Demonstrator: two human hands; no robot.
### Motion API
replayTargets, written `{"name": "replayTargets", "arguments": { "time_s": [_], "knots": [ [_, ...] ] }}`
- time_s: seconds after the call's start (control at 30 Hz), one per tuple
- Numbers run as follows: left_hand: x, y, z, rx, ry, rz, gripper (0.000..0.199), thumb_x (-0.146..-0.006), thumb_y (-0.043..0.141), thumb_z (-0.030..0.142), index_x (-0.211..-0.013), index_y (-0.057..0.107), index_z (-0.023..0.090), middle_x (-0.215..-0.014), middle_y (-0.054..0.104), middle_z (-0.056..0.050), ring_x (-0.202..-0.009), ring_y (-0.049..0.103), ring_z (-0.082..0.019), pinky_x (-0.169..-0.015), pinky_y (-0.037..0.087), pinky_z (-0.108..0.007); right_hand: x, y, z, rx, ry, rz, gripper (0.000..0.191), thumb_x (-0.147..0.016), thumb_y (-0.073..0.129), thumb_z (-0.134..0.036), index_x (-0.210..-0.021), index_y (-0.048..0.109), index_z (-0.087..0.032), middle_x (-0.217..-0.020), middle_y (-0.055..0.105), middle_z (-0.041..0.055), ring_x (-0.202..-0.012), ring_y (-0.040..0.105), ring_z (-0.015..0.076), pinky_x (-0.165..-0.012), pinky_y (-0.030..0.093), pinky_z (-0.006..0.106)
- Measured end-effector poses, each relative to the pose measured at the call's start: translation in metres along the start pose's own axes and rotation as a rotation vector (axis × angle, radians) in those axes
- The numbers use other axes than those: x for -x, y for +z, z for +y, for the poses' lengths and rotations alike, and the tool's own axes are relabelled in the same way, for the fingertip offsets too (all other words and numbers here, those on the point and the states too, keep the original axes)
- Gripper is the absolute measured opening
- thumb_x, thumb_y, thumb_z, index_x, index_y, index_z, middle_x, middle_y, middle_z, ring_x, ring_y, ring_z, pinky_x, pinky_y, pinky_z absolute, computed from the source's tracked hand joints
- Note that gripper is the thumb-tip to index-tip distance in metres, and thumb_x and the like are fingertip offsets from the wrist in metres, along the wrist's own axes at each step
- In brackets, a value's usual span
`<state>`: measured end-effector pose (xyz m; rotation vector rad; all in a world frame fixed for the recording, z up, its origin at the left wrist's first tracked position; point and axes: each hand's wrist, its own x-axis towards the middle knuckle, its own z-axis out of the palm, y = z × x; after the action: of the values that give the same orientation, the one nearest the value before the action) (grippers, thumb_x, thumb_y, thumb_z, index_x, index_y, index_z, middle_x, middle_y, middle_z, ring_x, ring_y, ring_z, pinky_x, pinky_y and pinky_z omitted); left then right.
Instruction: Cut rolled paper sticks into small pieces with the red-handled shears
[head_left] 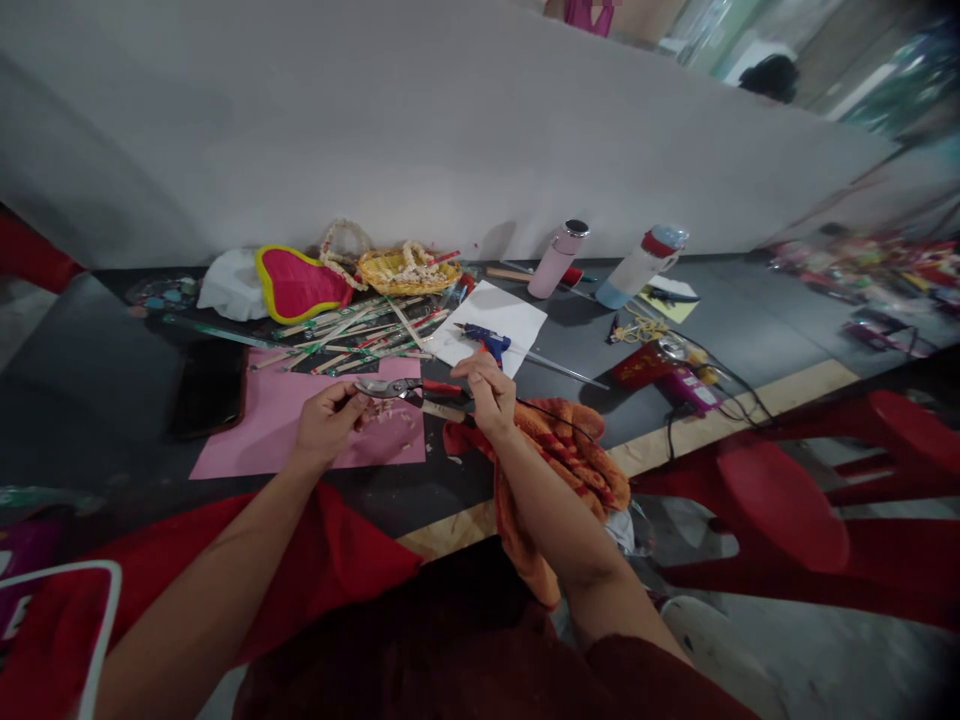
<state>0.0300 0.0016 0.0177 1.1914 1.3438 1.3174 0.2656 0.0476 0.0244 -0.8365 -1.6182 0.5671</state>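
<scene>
My right hand point(489, 398) is closed round the red handles of pruning shears point(409, 389), whose metal blades point left. At the blade tip, my left hand point(326, 425) pinches something too small to make out. Both hands are above a pink sheet of paper point(262, 425) with small pale cut bits point(401, 418) scattered on it. Behind them lies a pile of thin sticks point(337, 335), some with green and red print. A blue glue gun point(484, 335) rests on a white sheet point(517, 308) just beyond my right hand.
An orange towel point(585, 455) hangs over the table's front edge under my right forearm. A phone point(211, 385) lies at left. Along the back stand a yellow basket point(405, 278), a pink bottle point(556, 265) and a white-blue bottle point(634, 272). Red stools point(784, 500) are at right.
</scene>
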Motion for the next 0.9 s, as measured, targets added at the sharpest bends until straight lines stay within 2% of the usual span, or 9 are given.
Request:
{"name": "replayTargets", "arguments": {
  "time_s": [0.33, 0.47, 0.53, 0.6, 0.73, 0.8, 0.9],
  "knots": [
    [0.0, -0.001, -0.004, -0.004, 0.023, -0.016, 0.019, -0.075, 0.063, 0.033, -0.074, 0.063, 0.014, -0.052, 0.056, 0.003, -0.045, 0.047, -0.007, -0.044, 0.038, -0.017, -0.002, -0.001, -0.003, 0.01, 0.001, -0.021, 0.027, -0.086, 0.044, -0.023, -0.08, 0.071, -0.022, -0.087, 0.069, 0.0042, -0.084, 0.063, 0.019, -0.082, 0.049, 0.039],
    [0.001, -0.001, -0.003, 0.011, 0.009, -0.014, 0.018, -0.075, 0.064, 0.032, -0.075, 0.062, 0.015, -0.053, 0.056, 0.003, -0.045, 0.048, -0.007, -0.044, 0.038, -0.018, -0.003, -0.001, -0.003, 0.038, -0.032, -0.073, 0.029, -0.082, 0.041, -0.017, -0.097, 0.067, -0.022, -0.089, 0.068, 0.0037, -0.088, 0.061, 0.0188, -0.085, 0.048, 0.04],
    [0.001, 0.0, -0.001, 0.015, 0.013, -0.012, 0.018, -0.074, 0.064, 0.032, -0.073, 0.062, 0.014, -0.052, 0.056, 0.003, -0.044, 0.047, -0.007, -0.044, 0.038, -0.018, -0.005, -0.001, -0.004, 0.106, -0.062, -0.155, 0.029, -0.084, 0.044, -0.019, -0.106, 0.062, -0.022, -0.097, 0.066, 0.0048, -0.095, 0.059, 0.0192, -0.09, 0.046, 0.041],
    [0.001, 0.0, -0.001, 0.011, 0.023, -0.014, 0.019, -0.075, 0.063, 0.032, -0.072, 0.061, 0.014, -0.053, 0.056, 0.002, -0.045, 0.047, -0.007, -0.044, 0.038, -0.018, -0.006, -0.001, -0.005, 0.204, -0.083, -0.302, 0.03, -0.086, 0.05, -0.029, -0.114, 0.058, -0.021, -0.11, 0.063, 0.0074, -0.106, 0.055, 0.0211, -0.096, 0.043, 0.042],
    [0.0, 0.0, -0.004, 0.01, 0.027, -0.015, 0.018, -0.076, 0.063, 0.031, -0.074, 0.062, 0.013, -0.052, 0.055, 0.003, -0.045, 0.047, -0.006, -0.045, 0.037, -0.017, -0.005, 0.002, -0.004, 0.41, -0.08, -0.638, 0.066, -0.078, 0.064, -0.052, -0.131, 0.046, -0.018, -0.13, 0.052, 0.0122, -0.122, 0.044, 0.0265, -0.103, 0.037, 0.045],
    [0.0, -0.001, -0.006, 0.035, 0.025, -0.019, 0.018, -0.076, 0.064, 0.031, -0.073, 0.061, 0.014, -0.052, 0.055, 0.003, -0.045, 0.046, -0.006, -0.044, 0.037, -0.017, -0.003, 0.006, -0.001, 0.513, -0.061, -0.736, 0.079, -0.074, 0.067, -0.054, -0.138, 0.039, -0.016, -0.134, 0.049, 0.0138, -0.124, 0.043, 0.0284, -0.104, 0.036, 0.047],
    [-0.001, -0.001, -0.007, 0.056, 0.027, -0.027, 0.02, -0.076, 0.065, 0.033, -0.073, 0.062, 0.013, -0.053, 0.055, 0.003, -0.045, 0.047, -0.006, -0.044, 0.037, -0.017, 0.001, 0.01, 0.003, 0.649, -0.036, -0.784, 0.077, -0.08, 0.063, -0.045, -0.143, 0.031, -0.015, -0.135, 0.049, 0.0146, -0.121, 0.043, 0.029, -0.103, 0.036, 0.047]
  ]
}}
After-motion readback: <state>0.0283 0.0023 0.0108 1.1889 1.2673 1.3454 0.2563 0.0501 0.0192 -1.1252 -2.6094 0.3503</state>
